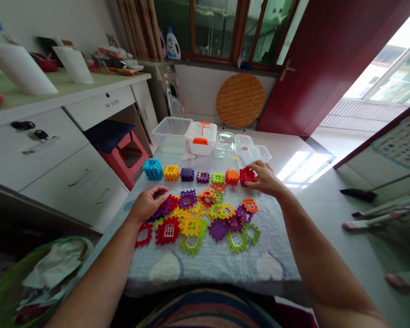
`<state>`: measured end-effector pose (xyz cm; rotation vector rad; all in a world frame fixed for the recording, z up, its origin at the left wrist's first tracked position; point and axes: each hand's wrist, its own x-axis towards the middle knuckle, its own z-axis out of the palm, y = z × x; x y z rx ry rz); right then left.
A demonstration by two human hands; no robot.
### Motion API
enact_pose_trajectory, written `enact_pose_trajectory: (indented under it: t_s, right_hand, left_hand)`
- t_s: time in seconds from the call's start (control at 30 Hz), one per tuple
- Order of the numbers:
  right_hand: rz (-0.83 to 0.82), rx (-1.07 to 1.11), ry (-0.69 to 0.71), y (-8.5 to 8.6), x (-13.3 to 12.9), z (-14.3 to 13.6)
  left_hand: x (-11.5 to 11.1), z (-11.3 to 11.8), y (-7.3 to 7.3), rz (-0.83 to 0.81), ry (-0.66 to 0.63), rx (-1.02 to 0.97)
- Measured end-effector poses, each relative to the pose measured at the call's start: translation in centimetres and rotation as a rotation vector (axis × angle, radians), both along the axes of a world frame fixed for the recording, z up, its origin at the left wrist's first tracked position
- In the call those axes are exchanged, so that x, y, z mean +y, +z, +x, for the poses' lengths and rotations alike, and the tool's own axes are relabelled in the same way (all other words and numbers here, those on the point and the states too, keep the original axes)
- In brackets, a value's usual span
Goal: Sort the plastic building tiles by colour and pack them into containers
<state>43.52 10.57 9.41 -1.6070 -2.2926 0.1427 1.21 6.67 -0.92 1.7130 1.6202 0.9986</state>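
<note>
A cloth-covered worktop carries everything here. The loose tiles, in mixed colours, spread over its middle. Beyond the loose tiles stand an open tub and, just beside it, a box with an orange handle. The left hand is at the left edge of the loose tiles, fingers curled; whether its grip holds one, I cannot tell. The right hand grips the red stack, beyond the loose tiles, right of the orange stack.

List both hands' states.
Left hand: curled beside loose red and purple pieces; grip cannot be told.
Right hand: fingers closed on the red stack.
</note>
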Motion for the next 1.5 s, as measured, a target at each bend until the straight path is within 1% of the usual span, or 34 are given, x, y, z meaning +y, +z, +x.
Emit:
enact_pose_trajectory:
  t_s: [0.1, 0.2, 0.3, 0.4, 0.53, 0.63, 0.7, 0.73, 0.8, 0.83, 0.87, 0.93, 1.0, 1.07, 1.13, 1.27, 1.4, 1.5]
  right_hand:
    - [-0.049, -0.042, -0.042, -0.7, 2.8, 2.9]
    - [-0.103, -0.087, -0.032, -1.6, 4.3, 3.9]
    - [-0.128, -0.112, -0.021, -2.3, 4.8, 3.9]
    - [-0.152, -0.135, -0.038, -2.7, 4.9, 3.9]
    - [-0.193, -0.163, -0.070, -2.5, 4.7, 3.6]
    - [-0.166, -0.148, -0.106, -1.5, 3.8, 3.3]
    - [-0.105, -0.098, -0.107, -0.8, 2.4, 3.1]
    - [-0.081, -0.063, -0.082, -0.5, 1.4, 3.0]
    - [-0.089, 0.006, 0.036, -0.6, -0.8, 2.7]
    - [-0.120, 0.026, 0.108, -0.9, -2.1, 2.6]
    - [-0.144, 0.032, 0.150, -1.4, -3.2, 2.4]
    - [-0.179, 0.003, 0.157, -2.8, -5.3, 2.2]
    - [-0.215, -0.025, 0.142, -4.3, -6.5, 2.0]
    - [-0.226, -0.012, 0.129, -5.3, -7.1, 1.9]
    - [-0.209, 0.029, 0.110, -5.8, -7.1, 1.8]
    - [-0.167, 0.144, 0.054, -5.9, -6.6, 1.8]
    - [-0.147, 0.360, -0.069, -6.1, -6.1, 1.2]
    - [-0.231, 0.504, -0.087, -6.4, -5.7, 0.3]
  left_hand:
    - [-0.1, 0.1, 0.3, -0.006, 0.007, -0.005]
    - [-0.2, 0.1, 0.5, -0.010, 0.012, 0.007]
    - [-0.2, 0.2, 0.6, -0.013, 0.014, 0.012]
    - [-0.2, 0.3, 0.7, -0.020, 0.018, 0.011]
    - [-0.3, 0.4, 0.9, -0.027, 0.024, 0.017]
    - [-0.3, 0.3, 0.9, -0.032, 0.025, 0.019]
    - [-0.3, 0.2, 0.7, -0.036, 0.028, 0.016]
    - [-0.2, 0.2, 0.6, -0.038, 0.028, 0.013]
    - [-0.2, 0.1, 0.5, -0.047, 0.026, -0.004]
    - [-0.2, 0.1, 0.5, -0.055, 0.023, -0.025]
    - [-0.2, 0.0, 0.6, -0.070, 0.017, -0.055]
    - [-0.2, -0.1, 1.1, -0.123, -0.009, -0.136]
    - [-0.3, -0.3, 1.7, -0.183, -0.037, -0.231]
    - [-0.3, -0.5, 2.1, -0.209, -0.049, -0.315]
    - [-0.3, -0.6, 2.3, -0.200, -0.043, -0.367]
    - [-0.3, -0.7, 2.2, -0.205, -0.046, -0.361]
    - [-0.4, -0.7, 2.4, -0.203, -0.058, -0.368]
    - [-0.4, -0.6, 2.6, -0.194, -0.055, -0.344]
